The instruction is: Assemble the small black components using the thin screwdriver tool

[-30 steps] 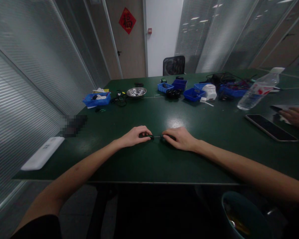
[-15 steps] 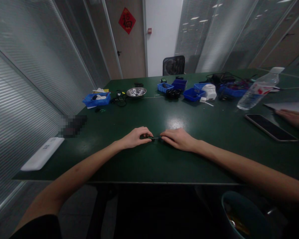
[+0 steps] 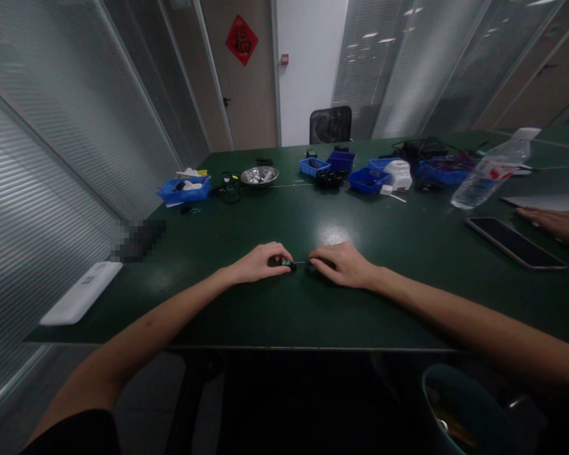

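Near the middle of the green table (image 3: 265, 316), my left hand (image 3: 260, 263) pinches a small black and green part (image 3: 289, 264) between thumb and fingers. Just to its right, my right hand (image 3: 344, 265) is closed round the dark handle of a small tool, mostly hidden by the fingers. The tool's thin metal shaft (image 3: 300, 262) points left and reaches the small part; whether the tip is inside it cannot be made out. Both hands rest low over the table top.
Blue trays (image 3: 367, 181), a metal bowl (image 3: 260, 177) and cables stand farther back. At the right are a water bottle (image 3: 495, 169), a phone (image 3: 514, 243) and another person's hand (image 3: 557, 224). A white box (image 3: 81, 294) lies left; a bin (image 3: 429, 392) is below the edge.
My right hand's fingers have shifted slightly on the handle. More of the small part shows at my left fingertips. The other person's hand has moved a little to the left.
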Motion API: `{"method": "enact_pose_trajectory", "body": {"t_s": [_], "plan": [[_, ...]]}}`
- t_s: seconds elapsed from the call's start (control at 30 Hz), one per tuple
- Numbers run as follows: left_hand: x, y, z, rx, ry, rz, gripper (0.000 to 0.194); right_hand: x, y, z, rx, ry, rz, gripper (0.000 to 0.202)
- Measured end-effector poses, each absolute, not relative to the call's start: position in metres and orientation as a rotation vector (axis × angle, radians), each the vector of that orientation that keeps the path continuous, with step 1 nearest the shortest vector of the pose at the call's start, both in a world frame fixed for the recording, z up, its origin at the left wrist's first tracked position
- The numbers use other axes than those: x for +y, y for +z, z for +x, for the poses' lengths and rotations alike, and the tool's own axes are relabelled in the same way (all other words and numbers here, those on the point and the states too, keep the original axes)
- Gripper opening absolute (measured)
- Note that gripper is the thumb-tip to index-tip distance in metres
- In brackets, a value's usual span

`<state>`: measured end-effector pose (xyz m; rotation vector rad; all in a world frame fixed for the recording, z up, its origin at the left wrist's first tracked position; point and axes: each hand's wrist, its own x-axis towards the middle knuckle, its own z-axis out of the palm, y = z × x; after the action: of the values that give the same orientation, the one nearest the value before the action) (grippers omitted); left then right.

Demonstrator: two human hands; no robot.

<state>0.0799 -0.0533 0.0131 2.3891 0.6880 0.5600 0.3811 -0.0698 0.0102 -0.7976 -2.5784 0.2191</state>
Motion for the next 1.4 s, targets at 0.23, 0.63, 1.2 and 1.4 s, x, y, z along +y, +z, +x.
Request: {"method": "enact_pose_trajectory", "body": {"t_s": [0.23,0.63,1.2,1.4], "plan": [[-0.0534,0.0137,0.0807,0.681,0.560,2.403,0.026,-0.0721,0.0129,0.3788,-2.598,0.212,-0.816,0.036],[-0.0544,0.0126,0.0820,0.689,0.546,2.419,0.024,-0.0705,0.0100,0.3746,-2.639,0.154,-0.795,0.041],[-0.0540,0.0133,0.0820,0.708,0.524,2.442,0.026,-0.0724,0.0093,0.3775,-2.597,0.103,-0.775,0.037],[-0.0547,0.0124,0.0807,0.761,0.547,2.368,0.040,-0.0735,0.0097,0.3793,-2.551,0.101,-0.920,0.042]]}}
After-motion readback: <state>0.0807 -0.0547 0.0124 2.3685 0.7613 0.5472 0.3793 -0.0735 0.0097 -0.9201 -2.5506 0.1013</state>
